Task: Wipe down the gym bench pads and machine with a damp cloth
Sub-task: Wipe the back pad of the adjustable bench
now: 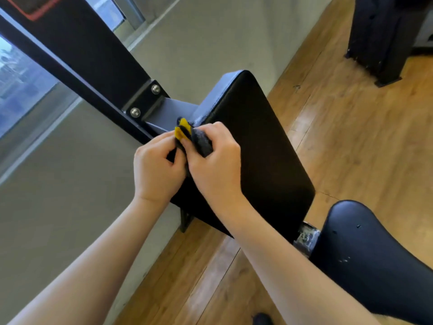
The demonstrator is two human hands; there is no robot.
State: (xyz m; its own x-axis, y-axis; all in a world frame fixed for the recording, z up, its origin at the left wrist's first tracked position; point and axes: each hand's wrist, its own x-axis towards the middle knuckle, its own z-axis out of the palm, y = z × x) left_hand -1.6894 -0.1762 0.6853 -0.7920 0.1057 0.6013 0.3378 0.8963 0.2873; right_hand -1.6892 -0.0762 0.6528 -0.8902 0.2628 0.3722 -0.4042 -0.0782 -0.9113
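Both hands, left hand and right hand, grip a bunched grey-and-yellow cloth at the upper left corner of the black padded rectangular backrest. Black steel frame upright stands close left. Black seat pad lies lower right; wooden floor is open beyond the right edge.

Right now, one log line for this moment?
both hands: left hand, right hand grip cloth | place: back pad top edge | seat pad: untouched

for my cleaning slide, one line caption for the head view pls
Both hands, left hand and right hand, grip a grey-and-yellow cloth over the black back pad.
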